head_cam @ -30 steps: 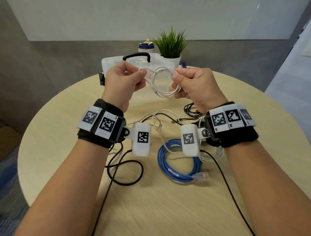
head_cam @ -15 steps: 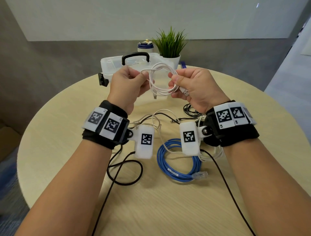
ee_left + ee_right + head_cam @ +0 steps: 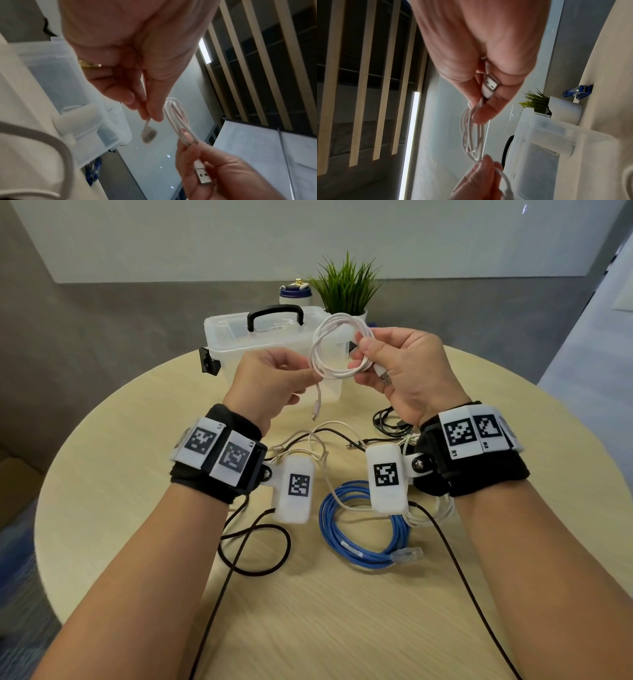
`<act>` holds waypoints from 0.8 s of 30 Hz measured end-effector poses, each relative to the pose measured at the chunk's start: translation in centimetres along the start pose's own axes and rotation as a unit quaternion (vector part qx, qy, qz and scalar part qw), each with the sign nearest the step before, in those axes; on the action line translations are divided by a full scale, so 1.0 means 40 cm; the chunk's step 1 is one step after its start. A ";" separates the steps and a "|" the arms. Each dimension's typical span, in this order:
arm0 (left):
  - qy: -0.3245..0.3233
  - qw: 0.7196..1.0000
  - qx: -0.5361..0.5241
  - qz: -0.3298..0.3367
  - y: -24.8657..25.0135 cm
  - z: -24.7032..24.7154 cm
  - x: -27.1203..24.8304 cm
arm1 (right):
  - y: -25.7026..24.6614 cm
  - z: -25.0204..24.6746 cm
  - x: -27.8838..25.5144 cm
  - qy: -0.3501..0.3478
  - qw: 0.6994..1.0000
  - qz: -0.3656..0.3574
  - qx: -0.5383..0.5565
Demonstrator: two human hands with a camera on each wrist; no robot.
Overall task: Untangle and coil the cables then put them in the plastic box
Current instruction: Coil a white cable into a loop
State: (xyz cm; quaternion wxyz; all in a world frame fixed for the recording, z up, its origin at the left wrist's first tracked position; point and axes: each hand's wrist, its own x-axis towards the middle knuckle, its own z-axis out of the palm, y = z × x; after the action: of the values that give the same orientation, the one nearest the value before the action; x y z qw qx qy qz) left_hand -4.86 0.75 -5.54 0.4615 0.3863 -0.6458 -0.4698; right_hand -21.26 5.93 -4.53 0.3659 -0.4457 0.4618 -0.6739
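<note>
With the white cable coiled in the air before the plastic box, its loops pinched by the right hand, the loose tail pinched by the left hand should be wrapped snugly round the coil.

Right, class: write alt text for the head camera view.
Two hands hold a coiled white cable above a round table; the right hand grips the coil, the left hand pinches its loose end. Behind stands a clear plastic box.

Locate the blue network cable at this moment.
In the head view, the blue network cable lies coiled on the round table, below the right wrist camera, right of a black cable loop.
</note>
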 end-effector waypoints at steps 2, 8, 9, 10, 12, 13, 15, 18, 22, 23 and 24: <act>-0.017 0.999 0.030 -0.002 -0.001 -0.003 -0.002 | -0.003 -0.001 -0.002 0.004 1.000 -0.005 0.001; -0.032 0.999 0.008 -0.022 -0.002 -0.002 0.000 | -0.014 -0.007 -0.005 -0.001 1.000 -0.010 0.026; -0.017 0.999 -0.021 -0.024 -0.002 -0.005 0.003 | -0.015 -0.009 -0.005 -0.004 1.000 -0.007 0.027; 0.004 0.998 -0.058 -0.023 -0.001 -0.009 0.008 | -0.015 -0.012 -0.004 -0.009 1.000 -0.003 0.025; 0.044 0.990 -0.131 -0.015 0.002 -0.020 0.016 | -0.013 -0.014 -0.004 -0.024 1.000 0.005 0.015; 0.059 0.985 -0.162 -0.010 0.003 -0.024 0.019 | -0.012 -0.012 -0.006 -0.036 0.999 0.009 0.006; 0.077 0.975 -0.210 0.000 0.003 -0.027 0.022 | -0.008 -0.009 -0.008 -0.057 0.998 0.020 -0.011; 0.075 0.967 -0.245 -0.003 0.004 -0.017 0.018 | -0.003 -0.006 -0.012 -0.078 0.996 0.030 -0.019; 0.001 0.967 -0.253 -0.036 0.010 0.004 0.004 | -0.003 -0.004 -0.011 -0.060 0.998 0.032 0.000; -0.020 0.969 -0.243 -0.043 0.012 0.010 0.000 | -0.003 -0.003 -0.010 -0.050 0.998 0.030 0.007; -0.040 0.971 -0.230 -0.046 0.013 0.016 -0.003 | -0.004 -0.003 -0.009 -0.042 0.999 0.028 0.013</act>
State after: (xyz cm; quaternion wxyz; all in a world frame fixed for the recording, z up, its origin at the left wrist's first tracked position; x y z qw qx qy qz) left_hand -5.47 1.17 -5.15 0.4896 0.2806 -0.5198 -0.6414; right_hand -21.25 6.33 -4.51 0.4095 -0.4559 0.4494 -0.6501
